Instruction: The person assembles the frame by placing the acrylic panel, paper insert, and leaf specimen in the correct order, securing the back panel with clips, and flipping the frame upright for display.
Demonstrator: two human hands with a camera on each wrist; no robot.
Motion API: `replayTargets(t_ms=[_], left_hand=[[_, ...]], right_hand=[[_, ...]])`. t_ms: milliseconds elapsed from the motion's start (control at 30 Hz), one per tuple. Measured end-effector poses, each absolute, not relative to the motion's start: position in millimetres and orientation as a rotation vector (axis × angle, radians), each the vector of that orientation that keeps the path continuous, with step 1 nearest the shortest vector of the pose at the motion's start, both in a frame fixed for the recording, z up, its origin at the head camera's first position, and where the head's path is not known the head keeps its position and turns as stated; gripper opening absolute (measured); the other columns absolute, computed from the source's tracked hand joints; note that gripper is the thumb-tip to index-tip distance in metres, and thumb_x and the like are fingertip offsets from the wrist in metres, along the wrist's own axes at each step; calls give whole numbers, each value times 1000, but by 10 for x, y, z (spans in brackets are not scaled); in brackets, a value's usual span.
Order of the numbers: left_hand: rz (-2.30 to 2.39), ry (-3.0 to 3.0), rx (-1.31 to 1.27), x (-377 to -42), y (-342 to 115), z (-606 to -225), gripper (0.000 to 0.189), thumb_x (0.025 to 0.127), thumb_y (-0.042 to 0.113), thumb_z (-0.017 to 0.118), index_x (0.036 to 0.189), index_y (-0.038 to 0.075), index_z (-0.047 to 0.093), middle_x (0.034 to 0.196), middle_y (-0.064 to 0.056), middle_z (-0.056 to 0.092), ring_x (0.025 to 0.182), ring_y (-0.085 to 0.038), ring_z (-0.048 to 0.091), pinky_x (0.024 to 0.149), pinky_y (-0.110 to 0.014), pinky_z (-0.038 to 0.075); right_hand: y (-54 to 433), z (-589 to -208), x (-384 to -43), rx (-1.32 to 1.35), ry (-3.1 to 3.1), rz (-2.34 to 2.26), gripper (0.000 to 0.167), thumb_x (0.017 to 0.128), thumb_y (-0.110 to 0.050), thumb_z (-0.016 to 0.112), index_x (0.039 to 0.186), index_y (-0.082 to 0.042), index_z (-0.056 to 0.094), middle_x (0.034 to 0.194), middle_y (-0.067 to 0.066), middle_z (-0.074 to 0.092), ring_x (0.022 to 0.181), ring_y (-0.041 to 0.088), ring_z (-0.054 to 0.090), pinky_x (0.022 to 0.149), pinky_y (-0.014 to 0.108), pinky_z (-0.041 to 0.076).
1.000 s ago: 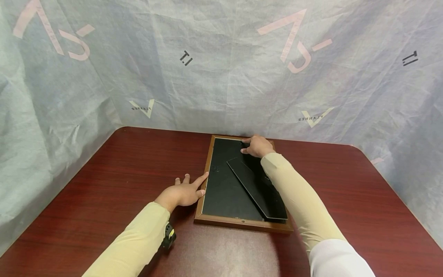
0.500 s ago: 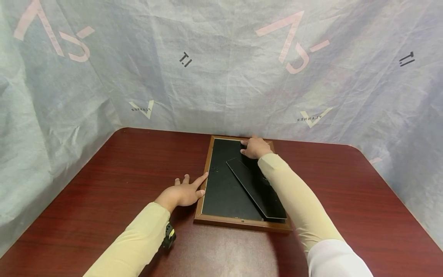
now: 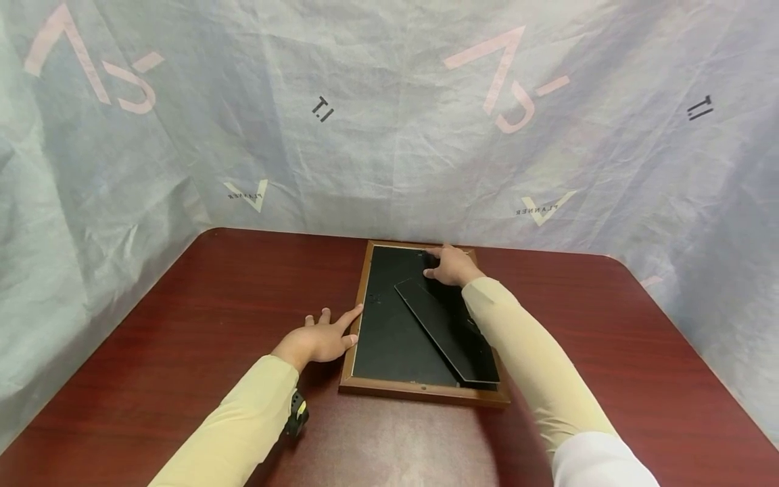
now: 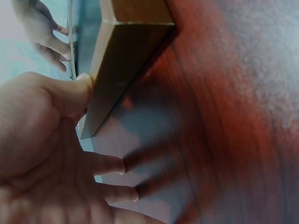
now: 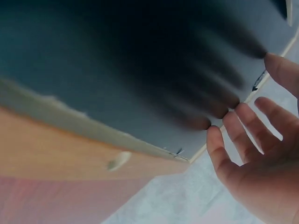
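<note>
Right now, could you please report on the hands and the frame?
Left hand against frame, left side; right hand at far end. Frame back-up on table. Black flap over backing, possibly obstructing.

The left hand (image 3: 319,340) spreads its fingers (image 4: 110,164); the right hand (image 3: 452,266) is extended farther forward.

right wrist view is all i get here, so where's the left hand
Observer: The left hand rests against the left side of the wooden frame.
Operator: and what lies across the back of it
Observer: A black flap slants over the black backing, one end by the frame's near right corner.
Operator: anything worn on that left arm
Observer: Yes, a black item with a yellow patch shows beside the left sleeve.
</note>
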State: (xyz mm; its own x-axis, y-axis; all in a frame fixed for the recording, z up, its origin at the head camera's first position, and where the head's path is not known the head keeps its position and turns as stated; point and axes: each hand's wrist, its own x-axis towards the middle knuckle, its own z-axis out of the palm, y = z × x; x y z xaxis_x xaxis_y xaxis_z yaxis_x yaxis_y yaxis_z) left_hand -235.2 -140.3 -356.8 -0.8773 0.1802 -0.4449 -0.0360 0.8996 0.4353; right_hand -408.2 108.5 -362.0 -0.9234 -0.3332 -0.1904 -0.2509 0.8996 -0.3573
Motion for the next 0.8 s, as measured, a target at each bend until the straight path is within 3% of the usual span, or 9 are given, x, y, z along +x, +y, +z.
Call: replayTargets(t_ms=[233, 800], left_hand=[[619, 2565, 105, -2349, -1425, -3576, 61, 111, 27, 42, 165, 25, 15, 162, -37, 6, 146, -63, 4, 110, -75, 20], [600, 2576, 106, -2359, -1403, -3586, 61, 111, 29, 43, 165, 26, 16, 162, -37, 7, 146, -63, 6, 110, -76, 20]], right_hand=[[1103, -3607, -4014, -528, 2839, -555, 55, 102, -22, 64, 153, -8, 48, 144, 24, 54, 130, 43, 51, 107, 54, 42], [675, -3467, -3892, -759, 2742, -410, 54, 102, -27, 64, 154, -22, 48, 139, 12, 58, 121, 30, 59, 103, 47, 46]])
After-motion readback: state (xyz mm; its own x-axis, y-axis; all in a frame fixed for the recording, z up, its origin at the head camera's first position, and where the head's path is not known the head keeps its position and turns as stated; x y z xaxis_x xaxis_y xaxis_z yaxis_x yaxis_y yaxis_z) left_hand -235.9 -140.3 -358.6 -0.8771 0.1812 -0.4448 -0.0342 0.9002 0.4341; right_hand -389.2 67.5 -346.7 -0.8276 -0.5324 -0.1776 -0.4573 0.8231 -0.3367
